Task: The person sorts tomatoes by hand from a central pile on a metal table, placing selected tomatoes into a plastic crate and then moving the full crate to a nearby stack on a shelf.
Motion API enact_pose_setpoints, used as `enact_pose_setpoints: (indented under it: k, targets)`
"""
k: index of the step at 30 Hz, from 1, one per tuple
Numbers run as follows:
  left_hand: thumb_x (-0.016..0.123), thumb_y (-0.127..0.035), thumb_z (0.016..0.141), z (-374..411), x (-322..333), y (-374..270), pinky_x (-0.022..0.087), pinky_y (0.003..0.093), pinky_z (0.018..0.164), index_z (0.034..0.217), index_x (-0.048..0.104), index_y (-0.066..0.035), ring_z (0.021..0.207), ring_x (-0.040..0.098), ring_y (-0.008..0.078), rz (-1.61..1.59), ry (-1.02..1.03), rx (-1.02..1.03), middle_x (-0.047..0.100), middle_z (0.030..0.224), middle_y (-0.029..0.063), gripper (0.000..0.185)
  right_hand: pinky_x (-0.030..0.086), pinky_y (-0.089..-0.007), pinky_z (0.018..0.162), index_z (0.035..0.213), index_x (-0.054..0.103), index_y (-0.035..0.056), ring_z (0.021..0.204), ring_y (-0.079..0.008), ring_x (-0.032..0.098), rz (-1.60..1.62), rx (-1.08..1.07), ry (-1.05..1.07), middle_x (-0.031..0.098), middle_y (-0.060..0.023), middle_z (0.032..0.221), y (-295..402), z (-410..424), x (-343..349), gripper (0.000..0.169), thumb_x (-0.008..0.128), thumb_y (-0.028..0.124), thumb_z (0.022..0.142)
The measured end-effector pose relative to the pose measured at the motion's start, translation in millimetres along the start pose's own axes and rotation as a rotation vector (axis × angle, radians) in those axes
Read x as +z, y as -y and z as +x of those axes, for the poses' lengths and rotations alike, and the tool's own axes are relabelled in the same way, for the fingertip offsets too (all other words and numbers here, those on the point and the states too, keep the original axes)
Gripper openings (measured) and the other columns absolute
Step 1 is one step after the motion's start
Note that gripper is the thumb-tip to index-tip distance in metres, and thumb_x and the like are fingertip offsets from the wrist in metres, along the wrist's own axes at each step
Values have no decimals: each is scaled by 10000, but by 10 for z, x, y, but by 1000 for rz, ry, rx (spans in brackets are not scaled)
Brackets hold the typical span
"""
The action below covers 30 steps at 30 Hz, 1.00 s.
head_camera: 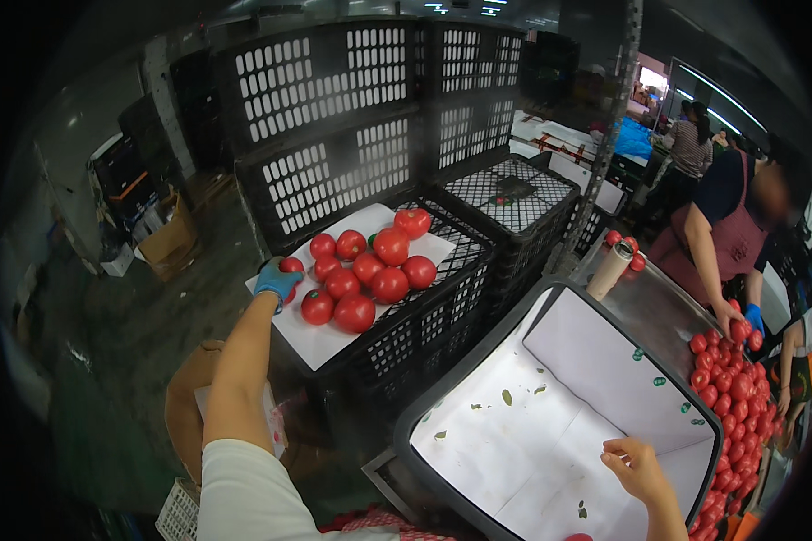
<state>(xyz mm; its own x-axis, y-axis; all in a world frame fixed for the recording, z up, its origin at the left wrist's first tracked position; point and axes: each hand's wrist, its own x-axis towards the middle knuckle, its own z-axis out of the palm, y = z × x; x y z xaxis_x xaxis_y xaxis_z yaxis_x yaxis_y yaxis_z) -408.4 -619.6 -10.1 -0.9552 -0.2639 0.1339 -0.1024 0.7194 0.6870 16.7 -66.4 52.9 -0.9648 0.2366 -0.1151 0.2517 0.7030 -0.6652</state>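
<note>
My left hand (279, 279), in a blue glove, reaches out to a tomato (291, 264) at the left edge of a group; its fingers are on the tomato, and another shows just below it. Several large red tomatoes (367, 268) lie on white paper (318, 348) over a black plastic crate (440, 291). My bare right hand (633, 462) hangs over a paper-lined black crate (477, 368), with thumb and fingers apart and nothing seen between them. Leaf bits (507, 397) and small green stickers (660, 381) are on the lining. Part of a red tomato (578, 537) shows at its bottom edge.
Stacked black crates (331, 81) stand behind the tomatoes. To the right, a metal table (663, 297) bears a tomato pile (731, 406) and a beige bottle (609, 272). A co-worker in a red apron (707, 237) handles tomatoes there. A metal post (599, 162) rises beside the table.
</note>
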Motion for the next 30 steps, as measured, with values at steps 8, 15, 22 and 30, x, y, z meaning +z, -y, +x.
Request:
enact_pose_setpoints:
  k: [8, 15, 22, 30]
  targets:
    - [695, -368, 716, 48, 68, 12, 479, 441, 817, 1206, 513, -113, 1022, 557, 302, -631, 29, -432, 541, 1185, 125, 582, 499, -292, 631, 941, 640, -29, 756, -219, 630, -55, -13, 12, 644, -141, 841, -48, 8, 61, 236, 676, 138, 778]
    - [643, -286, 793, -7, 41, 432, 509, 458, 793, 1138, 520, -164, 1049, 525, 305, -1414, 127, -556, 514, 1183, 88, 386, 504, -300, 634, 912, 639, -31, 746, -239, 631, -103, -46, -14, 638, -147, 831, -21, 30, 48, 219, 678, 126, 765]
    - [683, -349, 797, -225, -57, 540, 561, 389, 740, 1174, 527, -83, 935, 615, 299, -1355, 263, -374, 571, 1122, 115, 487, 504, -310, 632, 908, 640, -29, 719, -246, 623, -151, -85, 26, 632, -148, 813, 5, 33, 78, 219, 677, 135, 767]
    - [624, -505, 801, -344, -87, 304, 428, 257, 410, 1127, 570, -98, 577, 612, 155, -580, 223, -270, 641, 860, 69, 525, 497, -326, 634, 919, 645, -11, 744, -261, 628, -204, -76, 41, 638, -152, 835, -91, 4, 96, 238, 686, 159, 758]
